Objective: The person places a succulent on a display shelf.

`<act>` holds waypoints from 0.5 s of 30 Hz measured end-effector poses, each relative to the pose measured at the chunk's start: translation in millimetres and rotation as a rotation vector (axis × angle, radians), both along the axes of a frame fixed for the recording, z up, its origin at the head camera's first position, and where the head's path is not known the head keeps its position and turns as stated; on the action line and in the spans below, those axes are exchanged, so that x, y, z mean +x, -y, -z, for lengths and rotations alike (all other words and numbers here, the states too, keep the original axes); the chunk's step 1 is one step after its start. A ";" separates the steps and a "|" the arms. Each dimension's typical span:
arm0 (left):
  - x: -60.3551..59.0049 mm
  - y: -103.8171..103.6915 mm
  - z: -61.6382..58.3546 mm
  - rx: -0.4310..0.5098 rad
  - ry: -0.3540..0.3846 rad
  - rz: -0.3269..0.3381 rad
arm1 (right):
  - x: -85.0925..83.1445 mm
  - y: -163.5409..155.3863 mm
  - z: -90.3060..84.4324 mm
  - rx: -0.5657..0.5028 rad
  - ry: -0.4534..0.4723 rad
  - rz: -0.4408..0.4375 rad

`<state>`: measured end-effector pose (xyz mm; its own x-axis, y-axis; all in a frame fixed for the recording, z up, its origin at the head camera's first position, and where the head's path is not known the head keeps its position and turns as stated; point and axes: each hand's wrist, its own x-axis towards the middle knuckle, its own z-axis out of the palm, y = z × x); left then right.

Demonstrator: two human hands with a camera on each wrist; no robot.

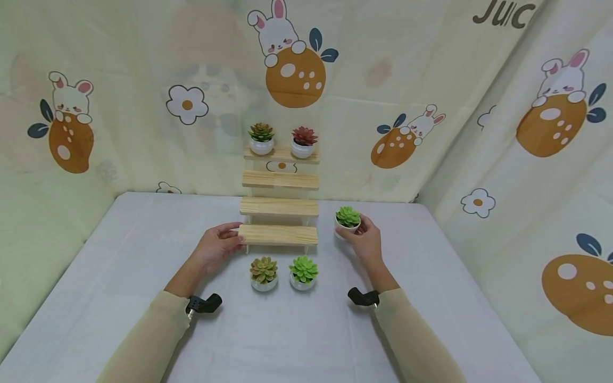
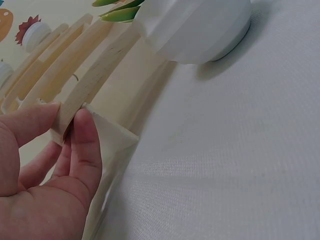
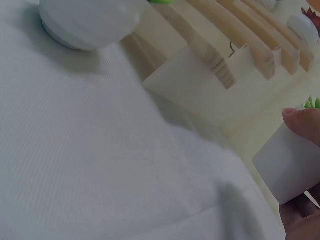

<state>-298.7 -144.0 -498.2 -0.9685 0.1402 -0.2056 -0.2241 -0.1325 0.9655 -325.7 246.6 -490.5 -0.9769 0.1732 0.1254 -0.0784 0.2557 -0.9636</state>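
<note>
My left hand (image 1: 217, 250) pinches the left end of the lowest board on a wooden stepped shelf (image 1: 278, 234). In the left wrist view, the thumb and fingers grip that board end (image 2: 75, 107) from both sides. To the right of the shelf, my right hand (image 1: 366, 239) holds a potted green succulent (image 1: 347, 217) by its white pot. The right wrist view shows this pot (image 3: 290, 162) tilted and apparently raised off the cloth, with the thumb at its rim; most of the plant is cut off there.
A brownish-green potted succulent (image 1: 264, 274) and a bright green one (image 1: 303, 273) stand on the white-covered table (image 1: 287, 340) before the shelf. On the top board sit a dark green succulent (image 1: 261, 139) and a red one (image 1: 304, 142). A printed curtain (image 1: 143, 149) hangs close behind.
</note>
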 end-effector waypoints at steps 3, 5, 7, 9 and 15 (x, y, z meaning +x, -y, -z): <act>-0.2 -0.6 0.1 -0.009 0.008 -0.008 | 1.5 0.8 -6.9 -0.003 -0.020 -0.024; -0.3 -0.5 0.1 -0.013 0.011 -0.009 | 3.1 1.9 -12.4 -0.010 -0.025 -0.038; -0.3 -0.4 -0.1 -0.009 0.011 -0.008 | 3.7 2.6 -17.1 -0.009 -0.024 -0.051; 0.2 -0.3 -0.5 -0.006 0.007 -0.003 | 4.3 3.5 -22.3 -0.025 -0.027 -0.074; 1.5 -0.9 -1.8 -0.001 0.008 -0.004 | 8.0 8.1 -40.2 -0.011 -0.044 -0.127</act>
<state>-297.2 -143.0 -496.4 -0.9674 0.1363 -0.2136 -0.2315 -0.1325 0.9638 -317.7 238.5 -450.3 -0.9846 0.0504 0.1672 -0.1514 0.2310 -0.9611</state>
